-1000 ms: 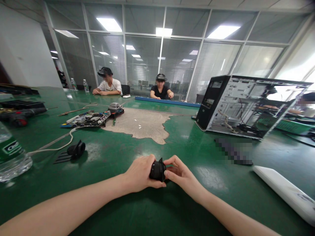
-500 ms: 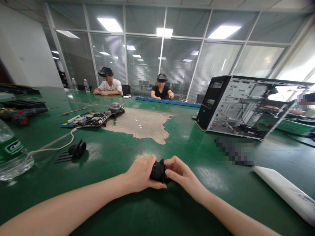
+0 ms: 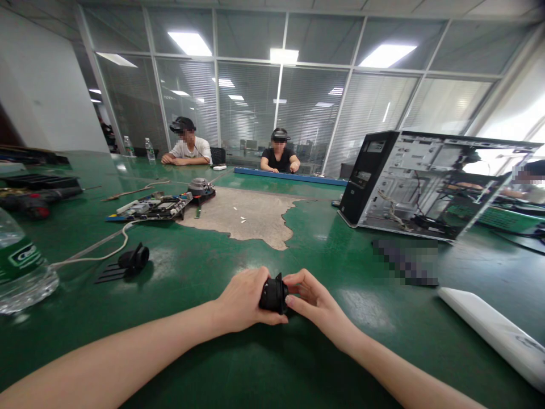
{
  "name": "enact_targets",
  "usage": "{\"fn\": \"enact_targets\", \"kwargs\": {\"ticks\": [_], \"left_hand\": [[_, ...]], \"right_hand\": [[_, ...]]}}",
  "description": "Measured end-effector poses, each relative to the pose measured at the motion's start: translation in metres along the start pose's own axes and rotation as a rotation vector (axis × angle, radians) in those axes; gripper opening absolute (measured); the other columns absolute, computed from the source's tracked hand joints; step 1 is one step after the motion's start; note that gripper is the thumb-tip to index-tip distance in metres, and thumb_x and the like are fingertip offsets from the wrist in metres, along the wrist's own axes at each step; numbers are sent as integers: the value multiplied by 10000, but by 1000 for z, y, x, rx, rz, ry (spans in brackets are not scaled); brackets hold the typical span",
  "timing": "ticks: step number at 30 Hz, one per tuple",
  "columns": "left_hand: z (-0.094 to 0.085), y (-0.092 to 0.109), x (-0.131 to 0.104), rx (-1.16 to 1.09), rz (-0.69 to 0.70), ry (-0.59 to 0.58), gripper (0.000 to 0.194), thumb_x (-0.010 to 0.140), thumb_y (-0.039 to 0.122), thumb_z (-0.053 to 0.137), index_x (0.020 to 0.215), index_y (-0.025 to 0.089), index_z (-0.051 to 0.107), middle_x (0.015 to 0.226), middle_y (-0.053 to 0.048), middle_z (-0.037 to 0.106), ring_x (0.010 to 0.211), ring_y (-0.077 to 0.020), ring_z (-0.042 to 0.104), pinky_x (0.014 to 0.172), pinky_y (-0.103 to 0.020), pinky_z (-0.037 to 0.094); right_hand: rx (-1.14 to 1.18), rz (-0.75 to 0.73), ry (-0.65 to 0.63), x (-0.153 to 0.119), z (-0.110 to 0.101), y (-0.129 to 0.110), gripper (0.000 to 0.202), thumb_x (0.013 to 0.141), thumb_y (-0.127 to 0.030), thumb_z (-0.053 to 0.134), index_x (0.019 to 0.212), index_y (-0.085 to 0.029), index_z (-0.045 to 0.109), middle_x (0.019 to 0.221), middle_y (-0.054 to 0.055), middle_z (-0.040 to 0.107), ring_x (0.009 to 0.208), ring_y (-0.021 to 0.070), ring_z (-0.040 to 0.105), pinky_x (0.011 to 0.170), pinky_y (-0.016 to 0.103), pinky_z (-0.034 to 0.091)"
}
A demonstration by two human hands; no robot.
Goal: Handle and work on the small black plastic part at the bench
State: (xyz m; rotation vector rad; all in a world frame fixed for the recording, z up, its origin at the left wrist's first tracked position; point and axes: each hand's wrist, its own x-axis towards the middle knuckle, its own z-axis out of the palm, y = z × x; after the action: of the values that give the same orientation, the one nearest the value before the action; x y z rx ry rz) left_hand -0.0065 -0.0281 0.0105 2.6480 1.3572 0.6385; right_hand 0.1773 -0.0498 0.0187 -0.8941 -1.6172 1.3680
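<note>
Between my two hands, just above the green table (image 3: 204,363), is a small black cylindrical part (image 3: 271,295) with a flat flange on its right side. My left hand (image 3: 242,301) wraps round its left end, thumb underneath. At the flange side, the fingertips and thumb of my right hand (image 3: 310,298) pinch the part; where exactly they touch it is partly hidden. Off to the left lies a separate black piece (image 3: 134,258) with a round opening and several long prongs, which neither hand touches.
Circuit boards (image 3: 155,205) lie beyond the hands at left, beside a worn tan patch (image 3: 251,213). A water bottle (image 3: 21,267) stands far left. On the right are an open computer case (image 3: 368,182) and a white slab-like object (image 3: 489,335). Other people sit across the table.
The black part has turned slightly in my hands, its flange tilting a little to the left. Both hands stay in almost the same place.
</note>
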Motion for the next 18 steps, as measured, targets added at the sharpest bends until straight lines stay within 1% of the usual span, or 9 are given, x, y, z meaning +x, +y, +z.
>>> {"fn": "enact_targets", "kwargs": {"ticks": [3, 5, 7, 9, 12, 14, 16, 18], "left_hand": [[0, 1, 0, 6, -10, -3, 585, 575, 655, 591, 868, 174, 432, 776, -34, 564, 703, -225, 548, 595, -300, 387], [0, 1, 0, 3, -15, -8, 588, 569, 657, 592, 867, 176, 431, 785, -37, 568, 713, -229, 550, 601, -303, 391], [0, 0, 0, -2, -12, -12, 585, 568, 655, 593, 865, 177, 429, 791, -37, 570, 716, -228, 552, 607, -304, 394], [0, 0, 0, -7, -11, -10, 579, 571, 647, 596, 866, 178, 429, 793, -36, 570, 717, -226, 552, 608, -304, 394], [1, -1, 0, -12, -11, -2, 579, 573, 645, 597, 870, 177, 429, 789, -34, 570, 719, -226, 552, 607, -303, 394], [1, -1, 0, -4, -4, 3, 584, 571, 651, 595, 868, 176, 430, 782, -34, 569, 715, -228, 549, 604, -305, 393], [1, 0, 0, 3, 0, 3, 587, 567, 656, 595, 863, 176, 433, 778, -34, 566, 713, -228, 547, 602, -305, 391], [1, 0, 0, 1, -3, -1, 586, 569, 659, 593, 864, 177, 435, 782, -34, 565, 715, -225, 549, 606, -303, 391]], "right_hand": [[-37, -8, 22, 2, -1, 5, 281, 734, -372, 611, 904, -203, 465, 906, 27, 546, 887, 165, 549, 742, 300, 455], [-65, 4, 17, 3, -2, 7, 325, 742, -381, 600, 976, -203, 462, 958, 45, 546, 917, 177, 545, 767, 324, 458], [-91, 7, 3, 2, -2, 6, 339, 747, -380, 593, 1003, -199, 462, 989, 60, 547, 949, 188, 537, 785, 337, 457], [-80, 3, -21, 0, 0, 4, 326, 740, -356, 607, 983, -199, 456, 982, 57, 553, 919, 178, 552, 773, 333, 460], [1, 2, -59, -2, 2, 1, 335, 725, -326, 631, 961, -213, 422, 950, 32, 567, 832, 146, 580, 743, 311, 465], [22, -2, -49, -2, 3, 1, 304, 732, -334, 622, 931, -213, 426, 918, 21, 575, 836, 144, 583, 741, 303, 465], [-1, -8, -15, -1, 3, 1, 270, 737, -348, 613, 895, -206, 446, 887, 19, 576, 865, 156, 578, 745, 302, 467], [-42, -7, 14, 0, 2, 2, 271, 737, -359, 611, 899, -202, 463, 894, 27, 572, 887, 170, 572, 753, 316, 472]]}}
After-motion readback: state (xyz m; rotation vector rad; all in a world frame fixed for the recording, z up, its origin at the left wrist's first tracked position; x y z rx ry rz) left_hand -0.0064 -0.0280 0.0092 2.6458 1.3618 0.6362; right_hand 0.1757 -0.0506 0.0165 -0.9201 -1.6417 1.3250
